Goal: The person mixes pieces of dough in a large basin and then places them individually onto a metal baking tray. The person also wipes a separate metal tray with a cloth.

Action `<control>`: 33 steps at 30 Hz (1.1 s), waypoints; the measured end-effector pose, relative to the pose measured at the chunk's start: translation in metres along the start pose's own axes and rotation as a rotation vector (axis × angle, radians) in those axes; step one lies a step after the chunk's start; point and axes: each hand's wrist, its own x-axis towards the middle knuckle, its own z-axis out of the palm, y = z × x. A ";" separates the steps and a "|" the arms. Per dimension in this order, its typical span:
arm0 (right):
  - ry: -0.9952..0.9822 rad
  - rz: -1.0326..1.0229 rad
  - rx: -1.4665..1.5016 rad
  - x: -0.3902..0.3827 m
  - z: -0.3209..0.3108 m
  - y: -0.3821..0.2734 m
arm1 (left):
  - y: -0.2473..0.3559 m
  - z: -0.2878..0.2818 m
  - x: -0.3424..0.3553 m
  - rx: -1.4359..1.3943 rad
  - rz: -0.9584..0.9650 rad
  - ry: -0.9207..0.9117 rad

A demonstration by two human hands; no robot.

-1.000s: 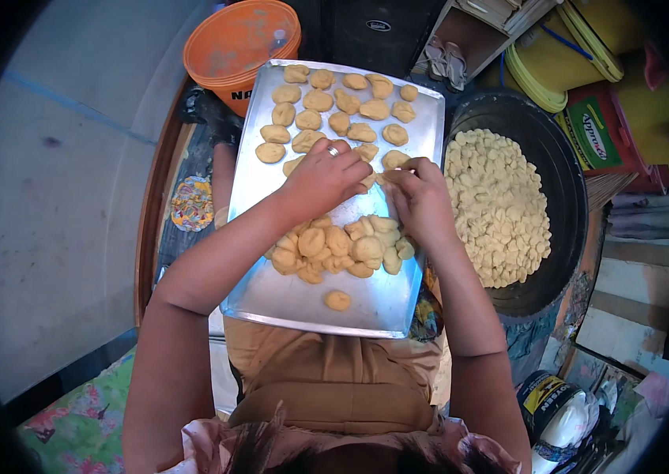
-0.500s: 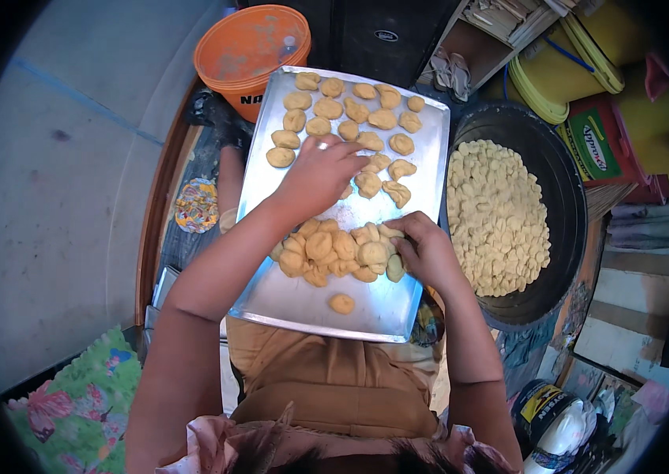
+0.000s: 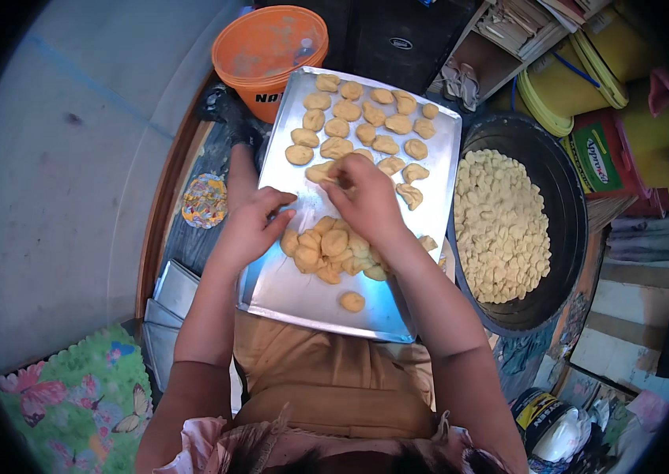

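Observation:
A silver metal tray [image 3: 300, 294] rests across my lap, with rows of flattened tan dough pieces [image 3: 337, 127] over its far half. My right hand [image 3: 371, 199] reaches over the middle of the tray, its thumb and fingers closed on a dough piece [image 3: 318, 172] at the left end of the nearest row. At the tray's left edge is my left hand [image 3: 251, 229], thumb and fingers apart and nothing between them. Nearer me lies a heap of dough pieces [image 3: 323, 246], partly hidden by my right forearm. One lone dough piece [image 3: 352, 302] sits in front of the heap.
To the right stands a black tub [image 3: 573, 245] with a large mound of small dough pieces [image 3: 500, 229]. An orange bucket [image 3: 267, 47] is beyond the tray's far left corner. Yellow buckets [image 3: 559, 87] and a shelf [image 3: 492, 47] fill the far right. A wall [image 3: 73, 197] bounds the left.
My left hand has drawn back from the rows to the tray's left edge, now open. My right hand has moved from the heap up to the rows and grips a dough piece there.

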 end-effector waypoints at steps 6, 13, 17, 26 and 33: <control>-0.242 -0.132 -0.202 0.011 0.030 0.000 | -0.010 0.001 -0.004 0.158 0.056 0.069; -0.786 0.032 -0.299 -0.011 0.001 0.003 | -0.029 0.013 0.031 0.413 0.387 0.151; -0.771 0.121 -0.185 -0.015 -0.019 0.013 | -0.022 0.010 0.020 0.411 0.404 0.256; -0.395 0.327 -0.054 -0.021 -0.028 0.005 | 0.000 -0.007 -0.046 0.119 0.118 -0.310; -0.170 0.312 -0.222 -0.031 -0.039 -0.001 | 0.003 0.025 0.006 0.343 0.288 0.044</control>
